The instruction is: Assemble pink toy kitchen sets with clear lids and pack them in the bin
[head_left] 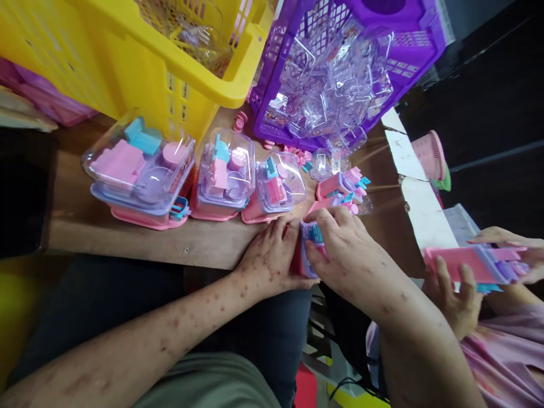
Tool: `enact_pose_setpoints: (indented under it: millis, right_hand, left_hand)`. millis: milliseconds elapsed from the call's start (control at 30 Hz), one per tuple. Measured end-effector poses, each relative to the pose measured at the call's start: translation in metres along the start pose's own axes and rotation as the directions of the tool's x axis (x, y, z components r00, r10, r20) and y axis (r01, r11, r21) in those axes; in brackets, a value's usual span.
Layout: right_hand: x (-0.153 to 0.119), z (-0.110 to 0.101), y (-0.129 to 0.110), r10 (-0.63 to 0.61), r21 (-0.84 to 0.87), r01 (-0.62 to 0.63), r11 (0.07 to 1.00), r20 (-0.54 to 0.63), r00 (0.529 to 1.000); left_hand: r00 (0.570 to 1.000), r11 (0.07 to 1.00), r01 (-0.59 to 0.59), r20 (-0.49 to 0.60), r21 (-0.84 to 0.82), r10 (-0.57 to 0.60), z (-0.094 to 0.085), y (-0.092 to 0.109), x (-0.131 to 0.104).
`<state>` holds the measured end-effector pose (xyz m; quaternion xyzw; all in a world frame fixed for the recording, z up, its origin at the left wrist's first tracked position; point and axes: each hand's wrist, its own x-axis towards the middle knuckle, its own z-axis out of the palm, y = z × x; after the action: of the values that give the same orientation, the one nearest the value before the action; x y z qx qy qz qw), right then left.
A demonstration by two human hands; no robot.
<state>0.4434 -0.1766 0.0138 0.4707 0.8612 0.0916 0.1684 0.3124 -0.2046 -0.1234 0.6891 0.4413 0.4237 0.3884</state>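
Observation:
At the table's front edge my left hand point(272, 258) is wrapped round the side of a pink and purple toy box point(304, 255). My right hand point(340, 243) lies over the top of the same box, its fingers curled on the purple rim beside a blue piece point(315, 233). Both hands hide much of the box. Left of it stand a large toy box with a clear domed lid point(140, 164), a second lidded box point(225, 175) and a third lidded box point(276, 187). Pink, purple and blue pieces show under their lids.
A yellow basket point(127, 68) and a purple basket point(261, 93) of clear lids stand behind. More pink boxes point(340, 184) and small loose pieces point(297, 154) lie on the wooden table point(204, 243). At right, another person's hands point(454, 294) hold a pink box point(463, 263).

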Motion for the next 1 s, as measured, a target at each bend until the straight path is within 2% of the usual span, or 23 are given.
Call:
enact_pose_setpoints:
  millis: [200,267,400,500,567,667,767,933,1000]
  right_hand:
    - [0.0,0.0,-0.013,0.033,-0.054,-0.038,0.998,-0.096,0.995]
    - [0.001,-0.001,-0.015,0.058,-0.043,-0.062,0.997,-0.092,0.994]
    - [0.003,-0.002,-0.004,0.045,0.063,-0.044,0.997,-0.011,0.999]
    - [0.001,0.002,0.009,0.006,0.208,-0.011,0.978,0.024,1.0]
    - [-0.001,0.007,0.013,0.01,0.258,-0.005,0.966,-0.018,1.0]
    - [-0.003,0.015,0.011,0.045,0.216,-0.026,0.976,-0.083,0.995]
    - [-0.003,0.018,0.01,0.053,0.216,-0.035,0.976,-0.081,0.995]
    - [-0.002,0.007,0.023,-0.019,0.324,0.033,0.946,-0.045,0.999]
    - [-0.002,0.002,0.028,-0.008,0.394,0.039,0.918,-0.08,0.997]
  left_hand:
    - [1.0,1.0,-0.02,-0.001,0.002,0.02,0.0,-0.002,-0.001]
    - [1.0,1.0,-0.028,-0.01,0.01,0.028,0.0,-0.003,-0.001]
    - [0.999,0.998,-0.042,0.004,0.049,0.042,0.003,-0.006,-0.001]
    - [0.998,0.995,-0.06,-0.021,0.085,0.062,0.008,-0.008,-0.001]
    - [0.994,0.992,-0.081,-0.063,0.098,0.087,0.012,-0.009,-0.002]
    - [0.99,0.988,-0.099,-0.085,0.115,0.109,0.015,-0.01,-0.003]
    - [0.99,0.988,-0.098,-0.085,0.12,0.108,0.014,-0.011,-0.002]
    - [0.994,0.993,-0.089,-0.062,0.083,0.094,0.014,-0.015,-0.002]
    - [0.994,0.992,-0.095,-0.055,0.082,0.099,0.015,-0.016,-0.001]
